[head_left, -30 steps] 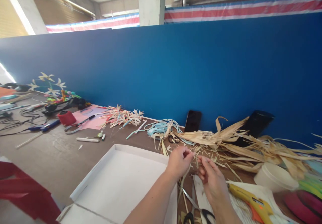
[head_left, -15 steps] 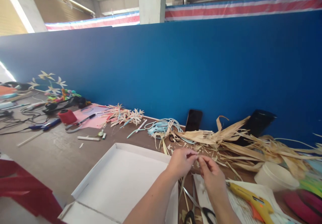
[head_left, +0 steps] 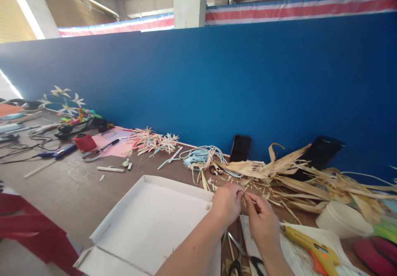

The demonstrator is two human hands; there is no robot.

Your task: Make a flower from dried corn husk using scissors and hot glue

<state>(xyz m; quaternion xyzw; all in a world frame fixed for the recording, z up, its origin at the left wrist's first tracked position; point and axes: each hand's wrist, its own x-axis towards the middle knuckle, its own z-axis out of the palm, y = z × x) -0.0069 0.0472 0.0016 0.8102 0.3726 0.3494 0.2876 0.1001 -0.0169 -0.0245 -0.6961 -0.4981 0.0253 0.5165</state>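
Observation:
My left hand (head_left: 228, 201) and my right hand (head_left: 262, 218) meet at the fingertips, just past the right edge of a white cardboard box (head_left: 151, 214). Both are closed in a pinch; whatever lies between the fingers is too small and hidden to name. Beneath my wrists, scissors (head_left: 237, 263) with black handles lie on the table, blades partly covered. A yellow hot glue gun (head_left: 313, 247) rests on printed paper right of my right hand. Dried corn husks (head_left: 273, 170) spread beyond my fingertips, with small scraps around them.
A black phone (head_left: 240, 148) leans on the blue partition (head_left: 198, 86). At the right stands a white tub (head_left: 344, 220). Light-blue cord (head_left: 198, 156), husk flowers (head_left: 155, 139) and a red thread spool (head_left: 84, 142) lie along the back, with a white stick (head_left: 111, 169) nearer.
My left hand has turned slightly and shifted a little right, its fingers curling more tightly. My right hand stays nearly in place. The view has shifted slightly.

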